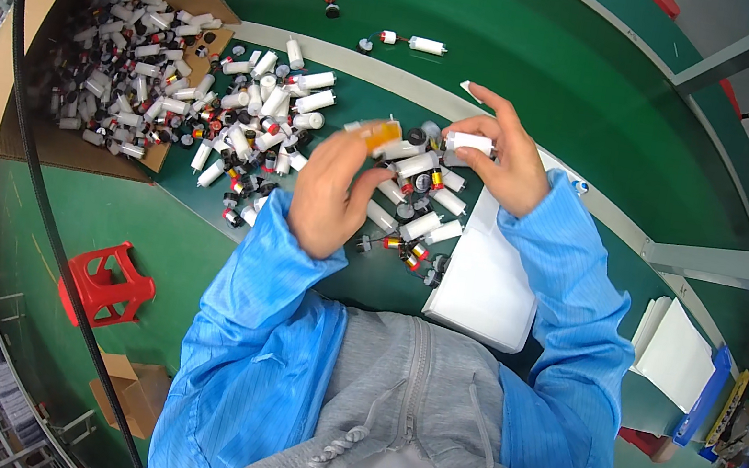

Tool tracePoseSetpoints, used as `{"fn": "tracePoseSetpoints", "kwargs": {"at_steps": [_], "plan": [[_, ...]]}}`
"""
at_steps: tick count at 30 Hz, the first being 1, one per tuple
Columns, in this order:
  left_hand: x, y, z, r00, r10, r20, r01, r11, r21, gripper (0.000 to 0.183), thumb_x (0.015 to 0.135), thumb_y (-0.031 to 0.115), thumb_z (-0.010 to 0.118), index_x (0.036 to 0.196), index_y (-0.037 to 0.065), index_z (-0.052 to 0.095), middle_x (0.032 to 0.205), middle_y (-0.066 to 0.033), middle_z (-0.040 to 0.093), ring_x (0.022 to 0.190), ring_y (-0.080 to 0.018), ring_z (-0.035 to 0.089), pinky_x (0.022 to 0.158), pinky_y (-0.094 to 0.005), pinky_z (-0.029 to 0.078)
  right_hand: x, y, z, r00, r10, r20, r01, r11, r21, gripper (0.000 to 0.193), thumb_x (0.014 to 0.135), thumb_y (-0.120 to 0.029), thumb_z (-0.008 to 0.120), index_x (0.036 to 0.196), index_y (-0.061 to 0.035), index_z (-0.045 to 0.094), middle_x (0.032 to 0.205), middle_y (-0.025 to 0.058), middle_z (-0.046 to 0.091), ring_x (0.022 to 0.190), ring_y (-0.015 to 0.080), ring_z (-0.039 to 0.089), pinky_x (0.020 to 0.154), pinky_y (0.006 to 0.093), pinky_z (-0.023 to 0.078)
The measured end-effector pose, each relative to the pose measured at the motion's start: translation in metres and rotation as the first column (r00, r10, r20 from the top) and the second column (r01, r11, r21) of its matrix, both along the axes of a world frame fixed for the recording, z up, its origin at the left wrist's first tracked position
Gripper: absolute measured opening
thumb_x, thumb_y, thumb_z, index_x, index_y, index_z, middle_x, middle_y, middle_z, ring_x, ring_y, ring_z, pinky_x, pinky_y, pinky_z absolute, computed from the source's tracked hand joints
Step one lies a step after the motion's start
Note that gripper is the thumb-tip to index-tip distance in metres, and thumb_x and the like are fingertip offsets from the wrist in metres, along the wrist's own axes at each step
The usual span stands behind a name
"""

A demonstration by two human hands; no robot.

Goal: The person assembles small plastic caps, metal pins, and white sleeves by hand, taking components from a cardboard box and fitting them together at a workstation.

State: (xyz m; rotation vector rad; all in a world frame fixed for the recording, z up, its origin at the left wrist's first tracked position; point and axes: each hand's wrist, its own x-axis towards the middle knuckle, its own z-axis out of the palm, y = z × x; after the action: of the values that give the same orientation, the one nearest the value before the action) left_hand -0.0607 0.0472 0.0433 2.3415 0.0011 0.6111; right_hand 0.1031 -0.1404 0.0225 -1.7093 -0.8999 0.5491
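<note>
My right hand pinches a small white cylinder between thumb and fingers, above the right end of the pile. Its index finger points up and wears a white finger cot. My left hand is closed with its fingertips on a small orange piece, blurred by motion; its exact kind cannot be made out. Below and between the hands lies a heap of white cylinders, mixed with black caps and small red, gold and black parts.
A tilted cardboard box spills similar parts onto the green table at left. A few lie beyond the pale rail. White sheets rest by my right forearm. A red stool stands on the floor; a black cable crosses the left side.
</note>
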Motion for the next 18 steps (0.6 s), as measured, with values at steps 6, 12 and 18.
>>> {"fn": "tracePoseSetpoints", "kwargs": {"at_steps": [6,12,18], "plan": [[0.026,-0.041,-0.010,0.991,-0.041,-0.126,0.026,0.993,-0.114,0.046,0.077,0.006,0.077,0.118,0.000,0.058,0.105,-0.0125,0.067,0.103,-0.0222,0.064,0.084,-0.0325,0.050,-0.035,-0.032,0.032,0.955,0.037,-0.294,0.036,0.970,0.242,0.068,0.088,0.010,0.055,0.147,-0.0037,0.023,0.114,0.0167,0.063,0.114,0.0240,0.059,0.095,0.0325,0.048],[0.029,-0.065,-0.016,0.966,-0.260,-0.011,0.213,0.813,-0.541,0.038,0.077,0.017,0.080,0.108,0.002,0.062,0.088,-0.0096,0.068,0.078,-0.0175,0.063,0.070,-0.0338,0.051,-0.048,-0.060,0.042,0.912,-0.038,-0.408,0.172,0.939,0.298,0.069,0.090,-0.009,0.064,0.145,-0.0006,0.024,0.111,0.0171,0.065,0.098,0.0202,0.064,0.081,0.0286,0.051],[0.031,-0.073,-0.003,0.856,-0.516,0.032,0.361,0.552,-0.752,0.046,0.083,0.008,0.075,0.122,0.003,0.052,0.103,-0.0049,0.060,0.086,-0.0109,0.060,0.071,-0.0265,0.050,-0.044,-0.079,0.056,0.919,-0.073,-0.387,0.198,0.936,0.293,0.059,0.093,-0.004,0.056,0.143,0.0008,0.024,0.116,0.0184,0.063,0.091,0.0192,0.066,0.077,0.0272,0.052]]}}
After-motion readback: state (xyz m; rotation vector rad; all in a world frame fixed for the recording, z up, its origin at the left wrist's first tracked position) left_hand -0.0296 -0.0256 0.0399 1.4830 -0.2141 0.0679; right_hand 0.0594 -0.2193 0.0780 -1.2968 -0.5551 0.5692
